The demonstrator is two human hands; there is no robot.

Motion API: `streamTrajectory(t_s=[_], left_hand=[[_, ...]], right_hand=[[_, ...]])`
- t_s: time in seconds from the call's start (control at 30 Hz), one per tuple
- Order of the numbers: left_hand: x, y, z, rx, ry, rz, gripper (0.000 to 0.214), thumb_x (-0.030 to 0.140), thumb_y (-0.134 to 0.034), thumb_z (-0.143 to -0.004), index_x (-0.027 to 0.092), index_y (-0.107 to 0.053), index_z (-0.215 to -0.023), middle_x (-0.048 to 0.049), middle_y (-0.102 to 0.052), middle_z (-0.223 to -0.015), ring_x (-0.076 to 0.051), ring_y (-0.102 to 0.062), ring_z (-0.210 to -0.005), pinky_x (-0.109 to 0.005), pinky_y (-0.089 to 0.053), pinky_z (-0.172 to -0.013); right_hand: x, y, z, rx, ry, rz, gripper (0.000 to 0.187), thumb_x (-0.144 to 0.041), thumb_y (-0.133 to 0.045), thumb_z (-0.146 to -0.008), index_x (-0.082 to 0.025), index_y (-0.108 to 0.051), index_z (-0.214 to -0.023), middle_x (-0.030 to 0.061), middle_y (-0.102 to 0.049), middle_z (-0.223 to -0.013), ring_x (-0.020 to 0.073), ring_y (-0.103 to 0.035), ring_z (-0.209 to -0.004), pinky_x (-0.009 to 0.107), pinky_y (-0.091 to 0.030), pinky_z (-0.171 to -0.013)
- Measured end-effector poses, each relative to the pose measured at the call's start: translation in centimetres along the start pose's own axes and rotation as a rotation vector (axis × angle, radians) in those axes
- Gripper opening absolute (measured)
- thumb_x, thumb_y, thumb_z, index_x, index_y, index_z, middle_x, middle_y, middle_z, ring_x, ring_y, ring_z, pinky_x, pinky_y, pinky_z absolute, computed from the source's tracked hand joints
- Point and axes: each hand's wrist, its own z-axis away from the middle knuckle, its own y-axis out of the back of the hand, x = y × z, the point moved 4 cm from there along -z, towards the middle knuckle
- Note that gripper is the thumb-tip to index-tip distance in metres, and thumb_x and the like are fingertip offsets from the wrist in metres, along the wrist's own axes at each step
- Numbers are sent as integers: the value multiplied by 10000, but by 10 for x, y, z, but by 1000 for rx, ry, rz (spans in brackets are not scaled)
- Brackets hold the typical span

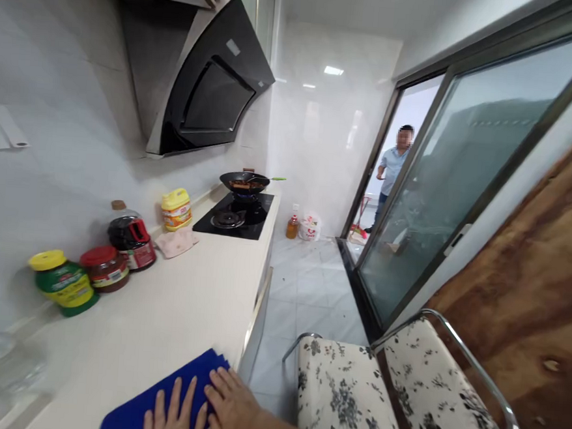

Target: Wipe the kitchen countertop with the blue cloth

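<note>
Blue cloth: on countertop
Left hand: flat on cloth, fingers spread
Right hand: likewise flat (neither grips)

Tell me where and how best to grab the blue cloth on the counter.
Probably pinch the blue cloth at its far corner, coming from the front of the counter with the right hand: the cloth lies flat, layered edges show at that corner, and the left hand can steady the rest.
</note>
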Motion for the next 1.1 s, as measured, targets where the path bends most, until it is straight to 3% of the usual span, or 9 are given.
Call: streamTrajectory(t_s=[0.1,0.23,0.43,0.57,0.63,0.73,0.87,0.97,1.1], left_hand=[[12,15,12,6,79,-84,583,378,-287,-934,154,-587,-1381,-175,-476,-1541,-436,-322,-1469,-646,-308,-1160],[20,23,24,-28,118,-150,557,374,-331,-947,180,-540,-1426,-162,-419,-1585,-424,-250,-1507,-643,-280,-1180],[7,25,-5,-132,137,-128,557,405,-346,-967,205,-493,-1467,-152,-381,-1610,-406,-234,-1518,-637,-259,-1199],[1,22,-26,-263,195,-43,579,434,-365,-977,208,-435,-1505,-141,-339,-1633,-400,-196,-1533,-630,-211,-1226],[-1,20,-27,-311,216,-12,601,472,-368,-983,219,-393,-1528,-124,-309,-1650,-391,-165,-1544,-622,-185,-1238],[-4,19,-20,-355,218,-5,615,506,-353,-990,229,-368,-1540,-106,-282,-1663,-377,-140,-1552,-607,-159,-1251],[-3,25,-6,-387,213,11,634,529,-328,-996,221,-346,-1550,-117,-245,-1674,-369,-109,-1560,-615,-134,-1255],[-1,34,5,-410,229,25,643,546,-307,-999,226,-330,-1557,-113,-229,-1680,-368,-93,-1562,-617,-126,-1257],[-1,48,21,-445,285,-11,659,552,-296,-1003,209,-304,-1566,-118,-215,-1683,-390,-75,-1559,-623,-124,-1256]], right_hand=[[4,9,-4,-59,44,-115,586,-402,-464,-987,-144,-438,-1512,138,-353,-1622,278,-250,-1530,481,-186,-1272],[12,8,-2,-104,124,-217,585,-388,-478,-968,-153,-453,-1503,123,-373,-1616,253,-253,-1532,472,-169,-1277],[17,10,-9,-170,108,-370,699,-341,-563,-884,-149,-405,-1537,130,-310,-1641,250,-204,-1547,485,-137,-1272],[44,9,-2,-160,-182,-728,403,-265,-506,-862,-186,-707,-1203,105,-653,-1370,233,-528,-1367,450,-365,-1176],[61,-1,18,-162,-331,-811,430,-258,-333,-930,-174,-741,-1036,111,-768,-1079,223,-714,-1077,419,-544,-972],[73,-26,61,-213,-491,-836,486,-260,-261,-924,-144,-729,-980,123,-765,-876,236,-748,-802,388,-604,-713],[54,-69,95,-283,-578,-877,371,-236,-454,-835,-168,-726,-1078,119,-762,-1046,271,-724,-1001,443,-580,-879],[29,-96,91,-319,-595,-957,478,-218,-531,-810,-206,-652,-1272,111,-723,-1198,275,-689,-1105,448,-555,-936],[3,-116,87,-307,-611,-1078,520,-246,-503,-886,-239,-541,-1404,96,-712,-1192,237,-686,-1087,406,-577,-874]])
